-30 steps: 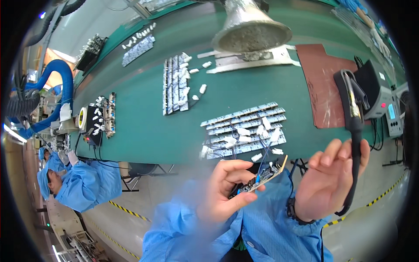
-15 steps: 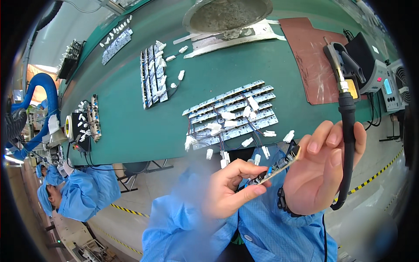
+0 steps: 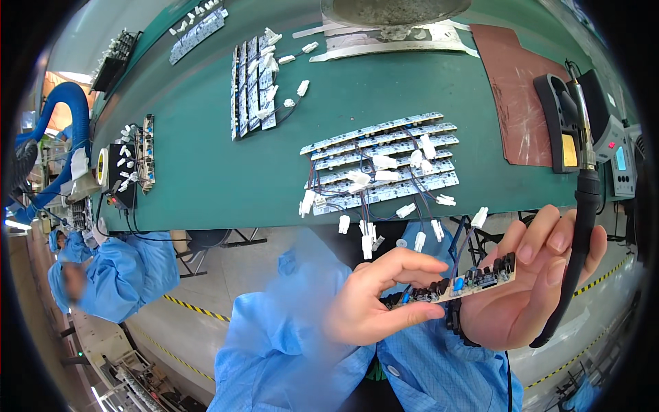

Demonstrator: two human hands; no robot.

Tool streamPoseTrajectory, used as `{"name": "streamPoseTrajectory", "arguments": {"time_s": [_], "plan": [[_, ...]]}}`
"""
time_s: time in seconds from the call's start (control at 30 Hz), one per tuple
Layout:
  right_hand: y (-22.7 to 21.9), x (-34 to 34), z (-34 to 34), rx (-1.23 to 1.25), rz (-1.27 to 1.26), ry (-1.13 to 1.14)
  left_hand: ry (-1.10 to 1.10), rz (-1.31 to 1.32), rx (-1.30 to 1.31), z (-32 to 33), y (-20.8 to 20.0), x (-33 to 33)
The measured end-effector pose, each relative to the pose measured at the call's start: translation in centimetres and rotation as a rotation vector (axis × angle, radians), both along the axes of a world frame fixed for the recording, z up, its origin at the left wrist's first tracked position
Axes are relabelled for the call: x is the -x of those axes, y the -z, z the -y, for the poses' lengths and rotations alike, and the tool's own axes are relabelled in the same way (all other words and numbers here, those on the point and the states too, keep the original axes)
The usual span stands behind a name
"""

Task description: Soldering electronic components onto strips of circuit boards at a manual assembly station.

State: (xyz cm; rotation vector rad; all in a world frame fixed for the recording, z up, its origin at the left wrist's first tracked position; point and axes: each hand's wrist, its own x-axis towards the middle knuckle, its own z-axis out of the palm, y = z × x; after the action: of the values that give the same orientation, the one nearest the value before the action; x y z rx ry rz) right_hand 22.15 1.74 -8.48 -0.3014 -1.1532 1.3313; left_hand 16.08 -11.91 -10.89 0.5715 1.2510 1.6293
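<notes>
A narrow circuit board (image 3: 473,283) with black and blue components is pinched between thumb and fingers of my left hand (image 3: 381,299). Its component side shows, and its right end lies close to the fingers of my right hand (image 3: 532,288). That hand grips a soldering iron (image 3: 585,196) by its black handle, with the metal shaft pointing up, away from the board. A thin wire with a white connector (image 3: 480,218) rises behind the board. Just beyond my hands, several white circuit board strips (image 3: 384,165) with wired white connectors lie in a stack on the green bench (image 3: 195,165).
At the right are a soldering station (image 3: 618,161), an iron stand with yellow sponge (image 3: 568,151) and a reddish-brown mat (image 3: 511,103). A metal hood (image 3: 395,10) hangs at the far side. More board strips (image 3: 254,86) lie left. A co-worker in blue (image 3: 113,275) sits at left.
The board has turned so more of its component side shows, and its right end has moved rightward. My right hand and the soldering iron have shifted right in the picture, as the view moved too.
</notes>
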Motion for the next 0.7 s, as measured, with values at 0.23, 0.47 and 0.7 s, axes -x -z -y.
{"name": "streamPoseTrajectory", "arguments": {"time_s": [0.23,0.47,0.7], "plan": [[0.1,-0.2,0.1,-0.007,0.042,0.053,-0.010,-0.061,-0.046,0.2,0.4,-0.1],[-0.1,0.7,0.6,-0.032,0.027,-0.004,0.056,-0.050,-0.088,0.2,0.7,0.0],[-0.5,0.9,1.2,-0.035,-0.017,-0.081,0.061,-0.030,-0.130,0.2,0.8,0.2]]}}
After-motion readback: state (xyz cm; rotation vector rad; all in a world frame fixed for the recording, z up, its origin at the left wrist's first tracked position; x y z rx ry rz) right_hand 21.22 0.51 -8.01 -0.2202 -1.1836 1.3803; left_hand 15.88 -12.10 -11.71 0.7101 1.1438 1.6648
